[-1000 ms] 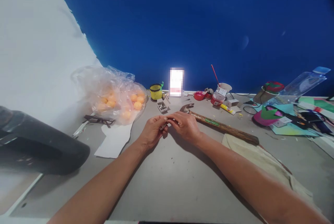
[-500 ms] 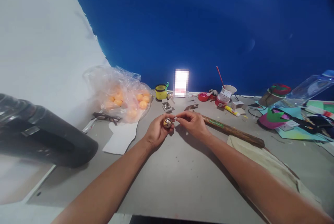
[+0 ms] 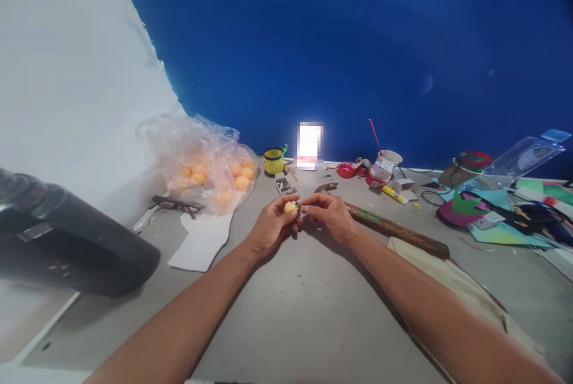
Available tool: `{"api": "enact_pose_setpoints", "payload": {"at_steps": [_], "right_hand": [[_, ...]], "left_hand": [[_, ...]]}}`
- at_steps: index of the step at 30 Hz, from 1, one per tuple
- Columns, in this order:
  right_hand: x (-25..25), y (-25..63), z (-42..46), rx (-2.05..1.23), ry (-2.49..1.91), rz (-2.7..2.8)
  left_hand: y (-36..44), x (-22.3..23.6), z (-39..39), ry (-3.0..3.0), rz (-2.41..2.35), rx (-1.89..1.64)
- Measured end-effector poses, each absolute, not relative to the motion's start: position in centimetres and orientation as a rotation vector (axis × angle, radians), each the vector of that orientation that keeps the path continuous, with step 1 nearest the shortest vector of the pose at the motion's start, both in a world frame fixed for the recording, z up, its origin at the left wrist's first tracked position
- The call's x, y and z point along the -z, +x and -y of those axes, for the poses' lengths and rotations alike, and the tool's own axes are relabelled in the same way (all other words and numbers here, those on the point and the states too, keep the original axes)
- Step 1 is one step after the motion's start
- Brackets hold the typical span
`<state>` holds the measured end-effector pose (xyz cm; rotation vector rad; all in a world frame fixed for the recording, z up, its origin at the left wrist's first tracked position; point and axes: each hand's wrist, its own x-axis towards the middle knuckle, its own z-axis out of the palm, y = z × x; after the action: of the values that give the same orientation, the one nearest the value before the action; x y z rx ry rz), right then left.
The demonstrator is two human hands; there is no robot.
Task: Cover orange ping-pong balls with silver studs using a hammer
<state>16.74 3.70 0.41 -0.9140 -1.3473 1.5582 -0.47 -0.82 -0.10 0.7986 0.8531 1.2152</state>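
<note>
My left hand [image 3: 272, 224] is closed around a small yellow ball [image 3: 291, 207], thumb and fingers at its sides. Shiny, dark metal pieces cover the ball's right side. The thumb and index finger of my right hand [image 3: 330, 214] are pinched together against that right side. Whatever lies between those fingertips is too small to make out. Beyond my left hand stands a small open box [image 3: 285, 186] of shiny metal pieces. A hammer [image 3: 398, 230] with a worn wooden handle lies just right of my right hand, its claw head behind the fingers.
Clear plastic bags of orange balls [image 3: 197, 175] sit at back left, near glasses [image 3: 176, 205] and white paper [image 3: 201, 240]. A large dark cylinder [image 3: 89, 252] stands at left. A yellow tub [image 3: 274, 161], a paper cup [image 3: 390, 160] and a cloth [image 3: 430, 276] lie around the table.
The ball has turned in my left hand, showing more yellow, with its metal-covered side now facing right. My right fingertips have closed in from beside the ball to touch it. The view has shifted slightly.
</note>
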Motion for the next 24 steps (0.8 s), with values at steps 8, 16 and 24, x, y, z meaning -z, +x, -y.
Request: {"api": "enact_pose_setpoints", "payload": {"at_steps": [8,16,24], "right_hand": [[0.31,16.88,-4.31,-1.645,-0.910,1.300],[0.56,17.17,-4.57,-1.711,-0.845,1.277],[0.26,17.11,-4.38,-1.649,-0.867,1.348]], "left_hand": [[-0.08,-0.20,1.22,1.030,-1.046,-1.245],[-0.23,-0.11,1.06,1.052,-1.083,-1.252],[-0.09,-0.06,1.04,1.068,-1.092,-1.256]]}}
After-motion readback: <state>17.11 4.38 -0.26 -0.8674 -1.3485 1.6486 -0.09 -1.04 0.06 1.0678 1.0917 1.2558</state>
